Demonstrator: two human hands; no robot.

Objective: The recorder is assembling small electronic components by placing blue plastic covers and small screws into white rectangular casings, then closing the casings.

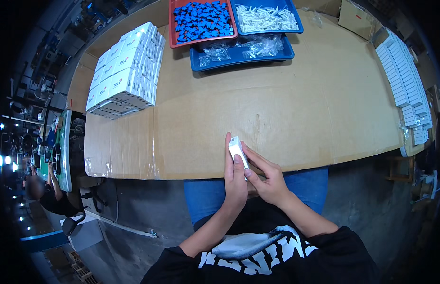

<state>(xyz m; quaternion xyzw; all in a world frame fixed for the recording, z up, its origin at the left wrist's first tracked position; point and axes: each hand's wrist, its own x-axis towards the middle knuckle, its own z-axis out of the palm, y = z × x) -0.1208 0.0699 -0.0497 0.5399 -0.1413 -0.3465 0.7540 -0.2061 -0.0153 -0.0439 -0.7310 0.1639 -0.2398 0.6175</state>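
Between my two hands, just over the near edge of the table, is a small white box (235,148), held tilted with one narrow end toward the far side. My left hand (234,179) grips it from the left, thumb lying on the box and fingers stretched along its side. From the right, my right hand (268,180) closes on it with the thumb near the lower end and the fingers on the right side. My palms and fingers hide part of the box.
A cardboard-covered table (277,109) lies ahead. Stacked white boxes (118,75) stand at far left, more small white boxes (401,75) at far right. At the back sit a red tray (172,28) of blue parts, a blue tray (301,26) of white pieces, and a lower blue tray (243,65) holding clear bags.
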